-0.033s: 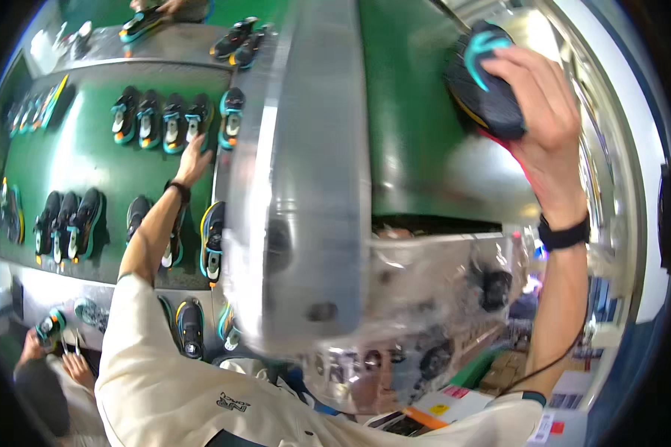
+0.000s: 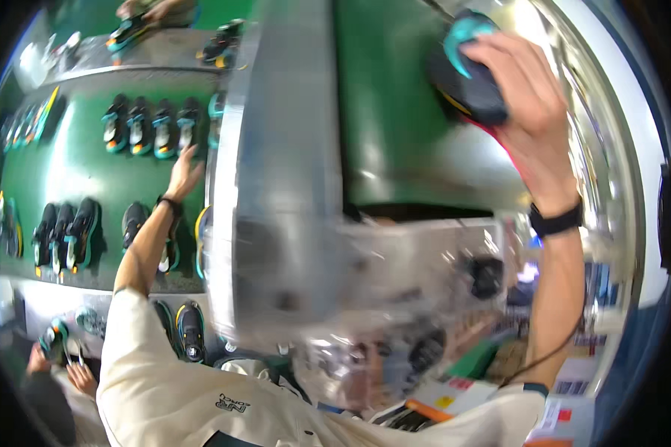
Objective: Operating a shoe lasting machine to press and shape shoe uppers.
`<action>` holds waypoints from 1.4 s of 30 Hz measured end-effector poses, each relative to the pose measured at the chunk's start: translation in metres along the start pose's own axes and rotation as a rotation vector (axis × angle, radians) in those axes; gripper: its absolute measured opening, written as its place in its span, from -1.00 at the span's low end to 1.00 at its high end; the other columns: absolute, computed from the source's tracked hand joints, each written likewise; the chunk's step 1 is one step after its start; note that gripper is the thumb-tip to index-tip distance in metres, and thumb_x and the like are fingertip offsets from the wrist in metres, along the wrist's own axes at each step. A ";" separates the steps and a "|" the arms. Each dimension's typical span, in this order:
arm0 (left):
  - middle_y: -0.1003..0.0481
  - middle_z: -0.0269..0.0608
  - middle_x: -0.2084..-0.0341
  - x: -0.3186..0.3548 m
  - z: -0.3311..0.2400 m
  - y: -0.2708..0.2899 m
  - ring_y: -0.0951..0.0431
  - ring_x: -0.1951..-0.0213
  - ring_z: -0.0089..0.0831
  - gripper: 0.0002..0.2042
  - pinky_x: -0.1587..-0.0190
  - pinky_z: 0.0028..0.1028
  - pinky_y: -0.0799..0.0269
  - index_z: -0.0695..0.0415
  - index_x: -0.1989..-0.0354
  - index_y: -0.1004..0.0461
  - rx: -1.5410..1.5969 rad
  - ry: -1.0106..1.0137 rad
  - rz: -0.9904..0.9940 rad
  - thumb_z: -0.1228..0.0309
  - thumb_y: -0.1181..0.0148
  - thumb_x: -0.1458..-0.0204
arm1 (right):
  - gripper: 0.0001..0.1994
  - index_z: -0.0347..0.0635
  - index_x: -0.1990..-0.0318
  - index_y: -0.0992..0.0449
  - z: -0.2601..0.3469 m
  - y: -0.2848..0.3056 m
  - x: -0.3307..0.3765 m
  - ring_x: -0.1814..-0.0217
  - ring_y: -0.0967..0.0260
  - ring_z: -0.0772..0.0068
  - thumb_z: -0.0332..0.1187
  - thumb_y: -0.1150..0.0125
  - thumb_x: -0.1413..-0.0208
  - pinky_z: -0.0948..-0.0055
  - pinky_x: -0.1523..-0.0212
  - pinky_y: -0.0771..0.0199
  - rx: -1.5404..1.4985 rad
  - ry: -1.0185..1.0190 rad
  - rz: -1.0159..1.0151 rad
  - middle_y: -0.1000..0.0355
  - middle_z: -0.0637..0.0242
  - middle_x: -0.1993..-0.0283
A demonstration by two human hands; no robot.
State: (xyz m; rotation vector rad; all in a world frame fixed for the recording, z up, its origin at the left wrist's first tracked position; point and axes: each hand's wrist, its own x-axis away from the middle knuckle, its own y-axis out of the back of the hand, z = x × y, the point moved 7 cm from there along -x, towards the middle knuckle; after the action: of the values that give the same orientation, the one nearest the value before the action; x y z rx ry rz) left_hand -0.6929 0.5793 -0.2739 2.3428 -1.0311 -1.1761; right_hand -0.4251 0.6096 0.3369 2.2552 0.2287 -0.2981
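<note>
Head view: right hand (image 2: 525, 112) gripped a dark teal-trimmed shoe (image 2: 466, 71), fingers wrapped; left hand (image 2: 183, 175) spread wide over green belt (image 2: 89, 179).

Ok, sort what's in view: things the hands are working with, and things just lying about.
In hand:
- dark shoe with teal trim, gripped by the right hand
- green belt, under the open left hand

Lying about:
- rows of shoes
- grey metal housing
- another person's hands
</note>
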 end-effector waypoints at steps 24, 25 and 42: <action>-0.50 -0.03 -0.10 0.312 -0.756 0.205 -0.55 -0.06 -0.11 -0.47 -0.12 -0.07 -0.49 0.21 -0.22 -0.35 1.723 0.774 1.896 0.02 0.08 -0.31 | -0.42 -0.42 -0.10 -0.41 0.357 0.392 0.502 0.17 -0.52 0.40 -0.05 -0.27 -0.14 0.44 0.18 -0.56 -0.531 -2.024 -0.944 -0.55 0.09 0.13; -0.51 -0.09 -0.10 0.335 -0.775 0.214 -0.56 -0.06 -0.19 -0.55 -0.11 -0.16 -0.50 0.18 -0.21 -0.37 1.751 0.724 1.979 0.11 0.03 -0.32 | -0.37 -0.41 -0.20 -0.33 0.410 0.408 0.516 0.13 -0.52 0.40 -0.01 -0.22 -0.21 0.43 0.15 -0.58 -0.532 -2.041 -1.058 -0.54 0.11 0.08; -0.58 -0.24 0.23 0.864 -1.031 0.301 -0.52 0.20 -0.56 -0.57 0.17 -0.49 -0.44 0.38 0.00 -0.49 1.105 -0.730 2.308 0.21 -0.25 -0.17 | -0.42 -0.32 -0.19 -0.39 0.956 0.685 0.534 0.15 -0.46 0.51 -0.42 -0.40 0.04 0.49 0.03 -0.48 1.236 -2.356 -1.568 -0.52 0.32 0.12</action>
State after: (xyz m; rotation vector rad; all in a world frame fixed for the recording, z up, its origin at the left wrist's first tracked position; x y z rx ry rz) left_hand 0.3318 -0.2881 0.0394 -0.4951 -3.1844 -0.1125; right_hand 0.1333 -0.5261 0.0783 -0.1380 -0.2456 2.4341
